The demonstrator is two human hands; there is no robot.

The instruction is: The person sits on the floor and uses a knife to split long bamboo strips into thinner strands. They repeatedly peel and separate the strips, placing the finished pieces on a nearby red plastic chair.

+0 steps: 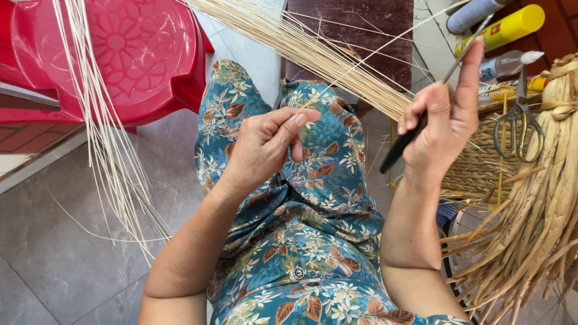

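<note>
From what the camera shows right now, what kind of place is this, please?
Probably a home weaving or basketry spot. Thin pale reed strands cross the lap, a woven basket holds scissors, and dried straw bundles hang at the right. A red plastic chair stands on the tiled floor.

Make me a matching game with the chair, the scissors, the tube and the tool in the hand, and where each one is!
Things:
1. plastic chair
2. scissors
3. yellow tube
4. thin tool with a black handle

Places:
A. held in the right hand
B. lying on the woven basket
C. top left, behind the pale straw strands
D. top right corner, beside a grey tube

Pairs: 1-C, 2-B, 3-D, 4-A

Bonus: the left hand pinches one thin straw over the flowery lap.
</note>
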